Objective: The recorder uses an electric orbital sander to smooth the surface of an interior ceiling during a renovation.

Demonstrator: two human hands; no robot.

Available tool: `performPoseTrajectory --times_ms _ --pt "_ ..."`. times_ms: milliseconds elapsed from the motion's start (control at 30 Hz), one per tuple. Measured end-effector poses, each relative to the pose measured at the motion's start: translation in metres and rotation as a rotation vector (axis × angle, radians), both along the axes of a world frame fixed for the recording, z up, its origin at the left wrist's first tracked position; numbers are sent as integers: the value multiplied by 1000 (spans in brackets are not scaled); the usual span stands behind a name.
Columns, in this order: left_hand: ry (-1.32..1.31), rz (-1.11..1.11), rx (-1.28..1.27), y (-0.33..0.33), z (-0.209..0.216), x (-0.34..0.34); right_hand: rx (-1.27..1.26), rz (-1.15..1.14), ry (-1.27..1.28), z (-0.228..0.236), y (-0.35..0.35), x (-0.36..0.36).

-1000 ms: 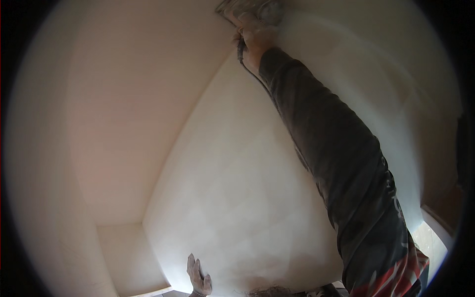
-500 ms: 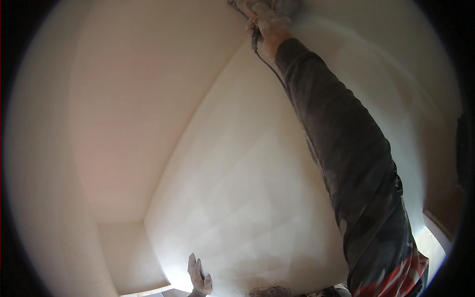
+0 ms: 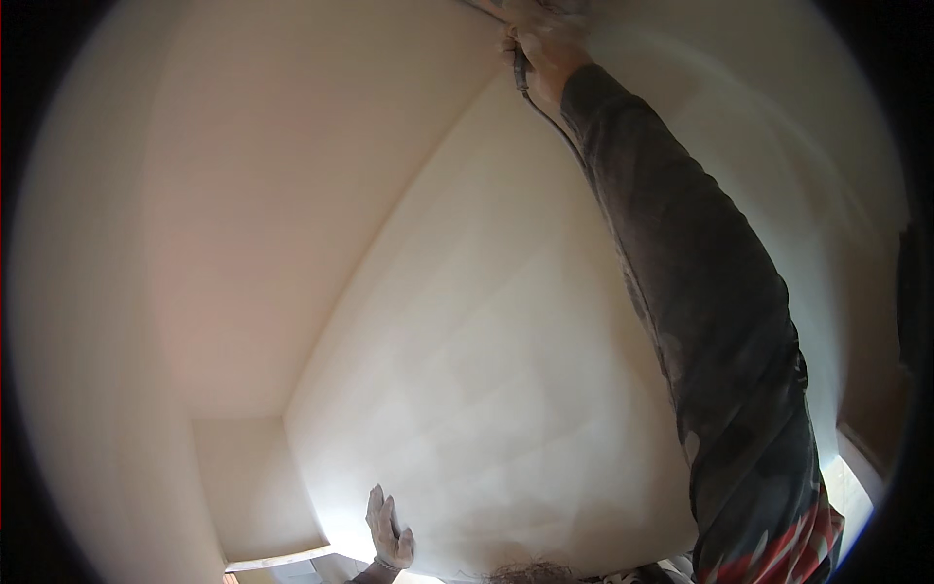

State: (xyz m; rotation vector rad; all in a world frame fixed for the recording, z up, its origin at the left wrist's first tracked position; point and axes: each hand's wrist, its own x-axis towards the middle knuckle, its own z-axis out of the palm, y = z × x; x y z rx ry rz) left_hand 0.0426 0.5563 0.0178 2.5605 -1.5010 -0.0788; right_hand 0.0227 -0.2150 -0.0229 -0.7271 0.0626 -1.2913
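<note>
My right hand (image 3: 547, 51) is at the top edge of the picture, its arm stretched far up in a dark, dusty sleeve. Its fingers are closed round a dusty corded power tool (image 3: 520, 72), most of which is cut off by the frame or hidden by the hand. From the tool a dark cord (image 3: 551, 121) runs down along the sleeve. Low in the picture, my left hand (image 3: 387, 533) has its fingers stretched up against or close to the pale wall surface (image 3: 467, 389); contact is hard to tell. Whitish dust coats that hand.
A long corner line divides the pale surface from a pinkish one (image 3: 243, 253) on the left. Below that is a recess wall (image 3: 258, 477) with a bright edge. Brightness also enters at the lower right (image 3: 848, 492), beneath a brownish, shadowed area.
My right hand and the tool have shifted a little right and up, so less of the tool shows. My left hand appears slightly higher, with its fingers still stretched out.
</note>
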Motion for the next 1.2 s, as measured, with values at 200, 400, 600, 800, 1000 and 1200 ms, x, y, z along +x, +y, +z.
performPoseTrajectory --times_ms 200,400,600,800,1000,1200 --pt "-40 -5 57 4 29 -9 223 -29 42 24 40 -4" --pt "-38 2 63 -18 44 -59 345 19 63 43 67 -51" --pt "-36 -30 56 -62 54 -66 402 175 -198 49 53 -63" --pt "-19 -127 25 -112 41 -20 502 92 -142 60 18 -80" --pt "-30 -168 29 -143 18 -36 416 -11 -122 42 -11 -87" --pt "-323 -253 -18 -246 31 -11 -143 -614 592 42 -11 -113"
